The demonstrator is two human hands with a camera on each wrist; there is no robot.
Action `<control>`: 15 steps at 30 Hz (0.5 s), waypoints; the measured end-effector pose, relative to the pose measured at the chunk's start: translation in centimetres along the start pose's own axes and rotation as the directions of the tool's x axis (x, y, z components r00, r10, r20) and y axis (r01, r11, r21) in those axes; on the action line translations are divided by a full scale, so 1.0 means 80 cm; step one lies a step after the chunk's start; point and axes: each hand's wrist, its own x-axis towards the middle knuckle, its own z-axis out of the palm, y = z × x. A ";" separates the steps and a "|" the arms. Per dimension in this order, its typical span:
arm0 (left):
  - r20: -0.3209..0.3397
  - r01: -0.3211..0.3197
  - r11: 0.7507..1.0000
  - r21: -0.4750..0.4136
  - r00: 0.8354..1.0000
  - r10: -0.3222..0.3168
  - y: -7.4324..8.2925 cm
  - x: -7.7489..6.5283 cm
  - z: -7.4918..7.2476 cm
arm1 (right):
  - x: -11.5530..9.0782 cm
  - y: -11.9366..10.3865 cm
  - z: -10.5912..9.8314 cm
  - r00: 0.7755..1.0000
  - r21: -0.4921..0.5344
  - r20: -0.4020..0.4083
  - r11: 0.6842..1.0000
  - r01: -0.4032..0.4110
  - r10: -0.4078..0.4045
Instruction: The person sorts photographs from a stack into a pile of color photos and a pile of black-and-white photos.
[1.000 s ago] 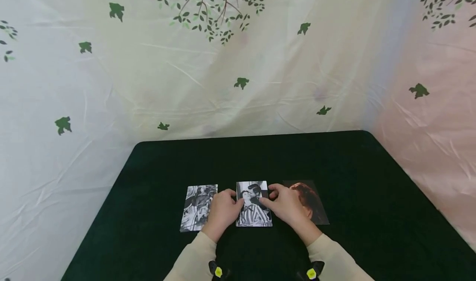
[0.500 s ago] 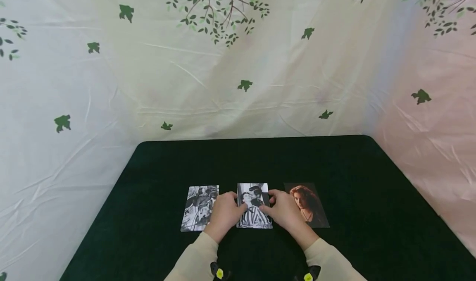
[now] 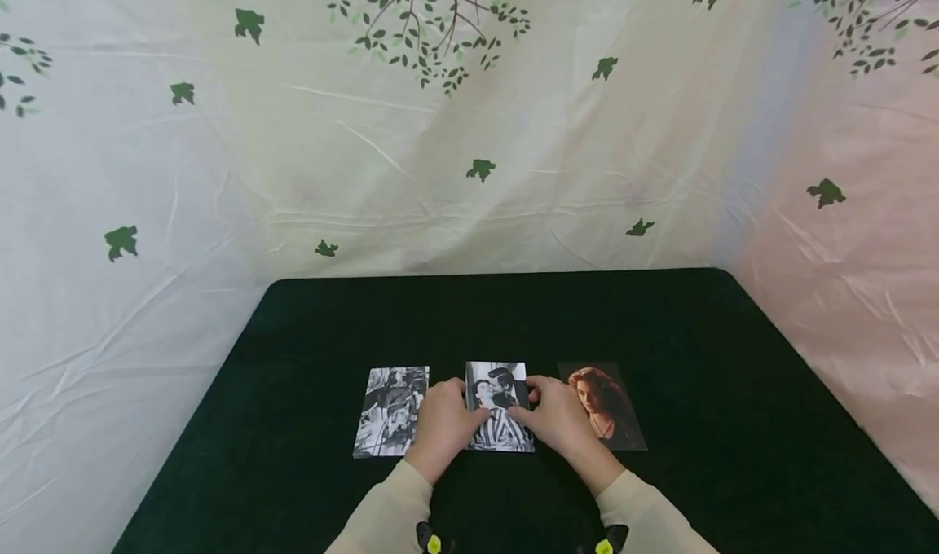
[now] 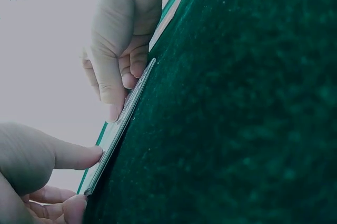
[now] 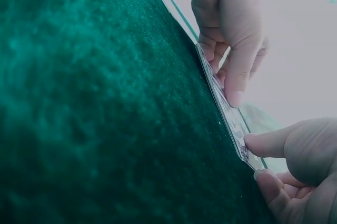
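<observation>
A black-and-white photo card [image 3: 499, 384] of a couple lies in the middle of the dark green cloth. Several thin layers show along its edge in the left wrist view, so it tops a small stack [image 4: 118, 124]. From the left side my left hand [image 3: 444, 424] pinches the stack, thumb on the face and fingers at the edge. Opposite it, my right hand [image 3: 563, 420] grips the right edge the same way, its thumb [image 5: 263, 142] over the picture. Both thumbs hide part of the print.
To the left lies another black-and-white photo card [image 3: 389, 411], partly behind the left hand. A dark colour portrait card [image 3: 616, 411] lies to the right, its near left part covered by the right hand. The green-covered table [image 3: 484, 318] meets a leaf-printed curtain [image 3: 411, 147] at the back.
The right hand has shifted slightly toward the body, uncovering the face on the right-hand card. Both hands stay at the middle stack. The head view has tilted a little.
</observation>
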 end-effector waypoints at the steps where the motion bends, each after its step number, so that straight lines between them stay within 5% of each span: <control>1: -0.009 -0.003 1.000 0.000 1.000 0.003 0.000 0.000 0.000 | 0.000 -0.001 0.000 1.000 -0.002 -0.004 1.000 0.007 -0.007; 15: 0.018 0.030 0.996 -0.083 0.999 -0.028 -0.006 0.002 0.000 | 0.001 -0.001 0.000 1.000 0.000 0.014 1.000 -0.009 0.009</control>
